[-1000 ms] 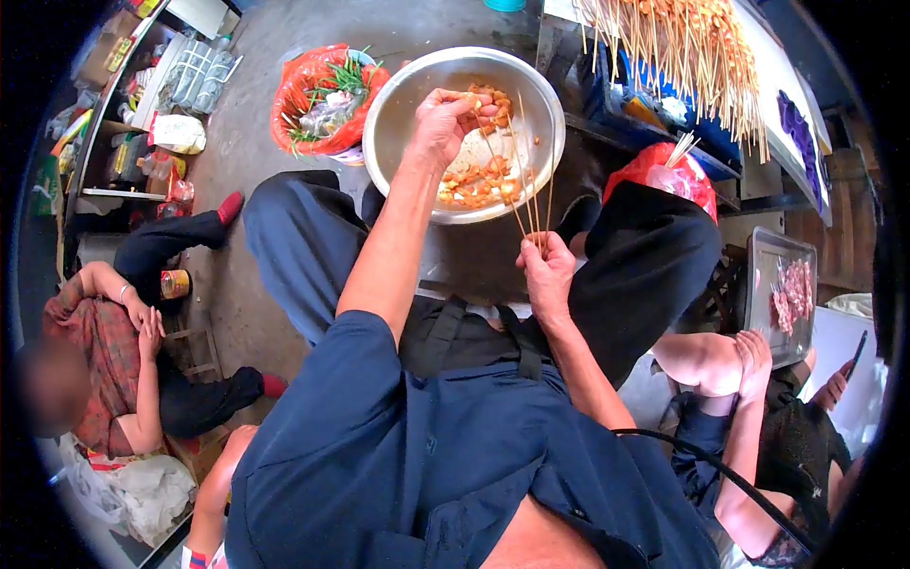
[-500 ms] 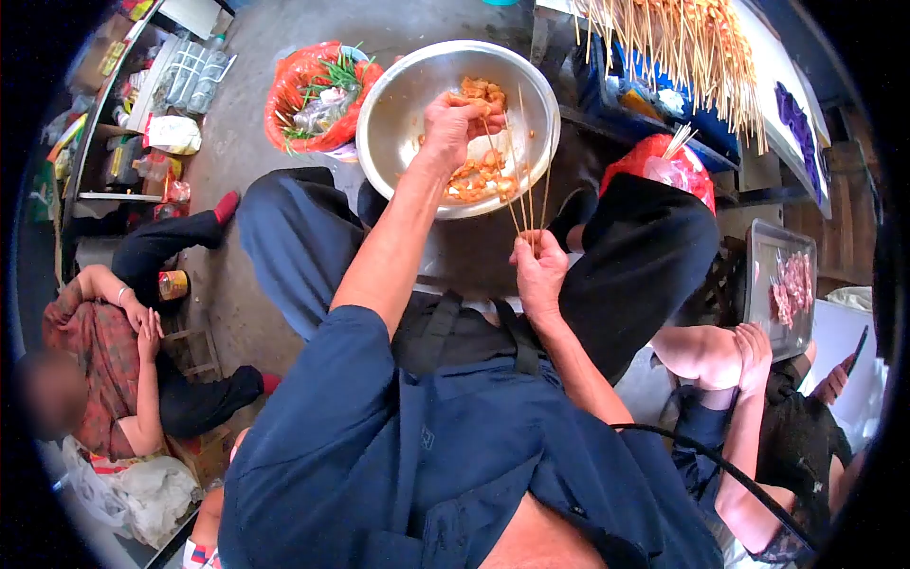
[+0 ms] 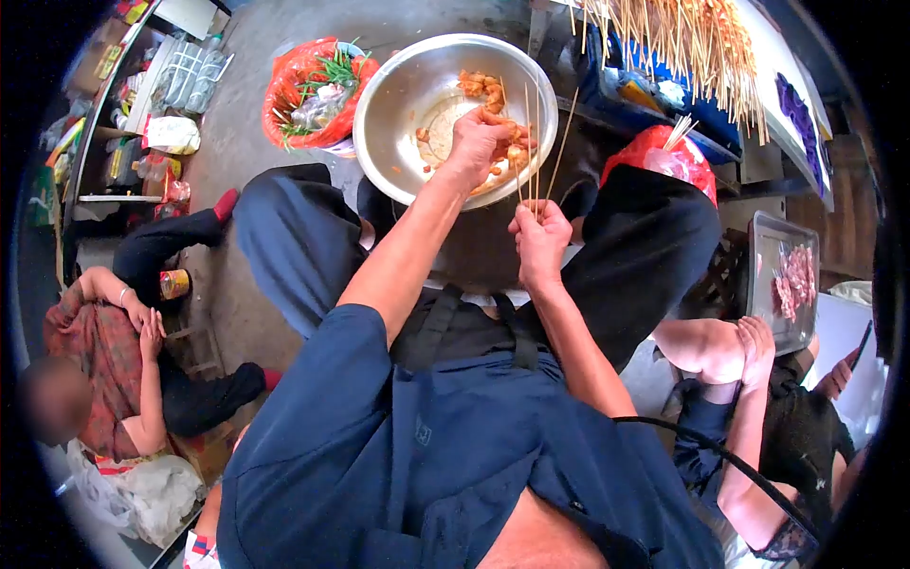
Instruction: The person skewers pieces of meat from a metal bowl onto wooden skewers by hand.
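Observation:
A large steel basin [image 3: 398,175] stands between the knees, with orange-coated marinated meat pieces [image 3: 483,87] along its far right side. Over the basin, my left hand [image 3: 476,147] pinches a piece of the meat [image 3: 517,156] against a skewer; the fingertips partly hide the contact. My right hand [image 3: 542,237], nearer the body, is closed around the lower ends of several thin bamboo skewers [image 3: 563,142]. They point up and away over the basin's right rim, slightly fanned out.
Left of the basin is a red-lined bucket [image 3: 275,109] with green stalks. On the right, a red bag [image 3: 621,156] holds sticks, loaded skewers [image 3: 682,47] hang over a table edge, and a tray [image 3: 758,275] holds raw meat. People sit on both sides.
My left hand has moved right and toward the body, to the skewers. The right hand has shifted slightly up with its bundle. Less meat lies in the lower part of the basin.

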The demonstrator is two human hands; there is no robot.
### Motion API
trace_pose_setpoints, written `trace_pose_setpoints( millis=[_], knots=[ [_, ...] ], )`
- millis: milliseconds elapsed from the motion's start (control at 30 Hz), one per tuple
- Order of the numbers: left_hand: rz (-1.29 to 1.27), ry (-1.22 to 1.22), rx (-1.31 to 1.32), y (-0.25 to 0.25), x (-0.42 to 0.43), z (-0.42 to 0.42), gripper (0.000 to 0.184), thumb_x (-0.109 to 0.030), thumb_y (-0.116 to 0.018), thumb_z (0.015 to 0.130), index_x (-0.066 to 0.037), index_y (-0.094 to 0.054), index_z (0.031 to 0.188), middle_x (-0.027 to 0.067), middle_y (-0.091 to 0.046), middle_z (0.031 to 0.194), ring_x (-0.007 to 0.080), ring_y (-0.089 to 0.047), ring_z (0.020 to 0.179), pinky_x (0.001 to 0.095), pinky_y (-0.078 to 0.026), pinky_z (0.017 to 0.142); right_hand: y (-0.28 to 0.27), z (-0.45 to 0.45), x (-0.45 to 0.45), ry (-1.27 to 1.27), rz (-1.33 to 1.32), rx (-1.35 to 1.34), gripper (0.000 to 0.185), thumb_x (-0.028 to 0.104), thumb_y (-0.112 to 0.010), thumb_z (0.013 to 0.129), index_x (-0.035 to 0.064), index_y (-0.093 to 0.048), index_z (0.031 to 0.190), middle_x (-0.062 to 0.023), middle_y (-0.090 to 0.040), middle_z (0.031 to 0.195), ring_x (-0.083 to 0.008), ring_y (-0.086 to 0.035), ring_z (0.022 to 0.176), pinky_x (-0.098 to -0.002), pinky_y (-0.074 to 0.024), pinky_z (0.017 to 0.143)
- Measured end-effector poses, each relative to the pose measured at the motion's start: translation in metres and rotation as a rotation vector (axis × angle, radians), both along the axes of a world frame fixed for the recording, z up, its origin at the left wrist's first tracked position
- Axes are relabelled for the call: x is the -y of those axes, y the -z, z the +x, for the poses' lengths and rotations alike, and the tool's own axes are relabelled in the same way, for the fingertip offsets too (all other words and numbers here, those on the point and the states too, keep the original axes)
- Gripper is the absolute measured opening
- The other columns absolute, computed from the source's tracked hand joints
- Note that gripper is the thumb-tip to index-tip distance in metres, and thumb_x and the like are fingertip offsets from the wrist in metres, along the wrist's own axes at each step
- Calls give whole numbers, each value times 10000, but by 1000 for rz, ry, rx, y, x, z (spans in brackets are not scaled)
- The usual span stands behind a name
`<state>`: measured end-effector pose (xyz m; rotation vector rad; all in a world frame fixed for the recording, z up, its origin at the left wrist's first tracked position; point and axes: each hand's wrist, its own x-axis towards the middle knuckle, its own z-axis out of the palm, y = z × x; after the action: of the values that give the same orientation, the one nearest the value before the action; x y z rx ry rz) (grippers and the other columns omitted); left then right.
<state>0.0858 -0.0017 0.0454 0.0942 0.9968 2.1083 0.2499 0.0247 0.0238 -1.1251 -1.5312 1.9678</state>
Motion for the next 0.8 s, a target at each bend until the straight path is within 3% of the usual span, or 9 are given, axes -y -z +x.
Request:
trace_pose_setpoints(
  millis=[167, 233, 267, 333, 367, 400, 500, 600, 800],
  knots=[
    [-138, 14, -1, 27, -9, -10, 176, 66, -589, 820, -1, -456, 914, 211, -640, 880, 324, -687, 759, 363, -589, 658, 8, -4, 1, 31, -25, -88, 71, 93, -594, 873, 57, -547, 833, -3, -547, 609, -29, -388, 429, -178, -277, 378],
    [-401, 83, -1448, 32, 2, -16, 193, -31, -638, 830, -4, -521, 981, 181, -643, 903, 260, -685, 800, 310, -553, 658, 9, -5, 0, -5, 134, -166, 71, 97, -595, 874, 57, -548, 841, -1, -548, 613, -28, -388, 429, -176, -278, 378],
    [-403, 85, -1445, 49, 1, -27, 193, -31, -638, 830, -4, -521, 981, 181, -643, 903, 260, -685, 800, 310, -553, 658, 11, -5, -1, -16, 186, -190, 71, 98, -596, 875, 56, -548, 843, -1, -549, 614, -27, -388, 430, -176, -278, 378],
    [119, 293, -166, 90, -6, -53, 287, -197, -551, 928, -41, -516, 1165, 67, -612, 992, 147, -619, 832, 302, -538, 724, 14, -5, -7, -1, 240, -158, 72, 103, -597, 877, 55, -551, 852, 2, -548, 617, -24, -387, 430, -172, -278, 378],
    [-198, 12, -78, 33, -4, -30, 217, -125, -648, 805, 7, -637, 977, 108, -659, 919, 175, -667, 779, 297, -526, 678, 14, -4, -10, -7, 267, -146, 73, 106, -598, 879, 54, -551, 857, 3, -548, 619, -22, -386, 430, -171, -278, 379],
    [-198, 14, -75, 42, -2, -35, 217, -125, -648, 805, 7, -637, 977, 108, -659, 919, 175, -667, 779, 297, -526, 678, 5, -5, -12, -14, 293, -134, 75, 109, -599, 880, 53, -552, 862, 4, -547, 621, -21, -385, 430, -169, -277, 380],
    [-957, 189, -896, 80, 7, -61, 229, -175, -664, 772, -9, -659, 929, 140, -675, 868, 254, -661, 791, 346, -523, 686, -13, 2, -8, 82, -81, -63, 81, 115, -598, 883, 48, -553, 874, 1, -547, 627, -17, -380, 430, -168, -274, 380],
    [-1165, 357, -1155, 72, 4, -51, 254, -183, -699, 683, -39, -684, 891, 144, -675, 797, 244, -672, 709, 344, -522, 687, -10, 8, -7, 75, -120, -91, 92, 123, -600, 885, 42, -554, 887, -2, -547, 631, -18, -376, 428, -167, -272, 379],
    [-1146, 409, -1258, 73, -6, -44, 151, -105, -639, 675, -70, -664, 820, 138, -671, 814, 294, -643, 837, 393, -497, 730, -7, 12, -8, 81, -100, -60, 95, 126, -601, 889, 41, -558, 894, -4, -550, 631, -18, -368, 422, -165, -269, 379]
  ],
)
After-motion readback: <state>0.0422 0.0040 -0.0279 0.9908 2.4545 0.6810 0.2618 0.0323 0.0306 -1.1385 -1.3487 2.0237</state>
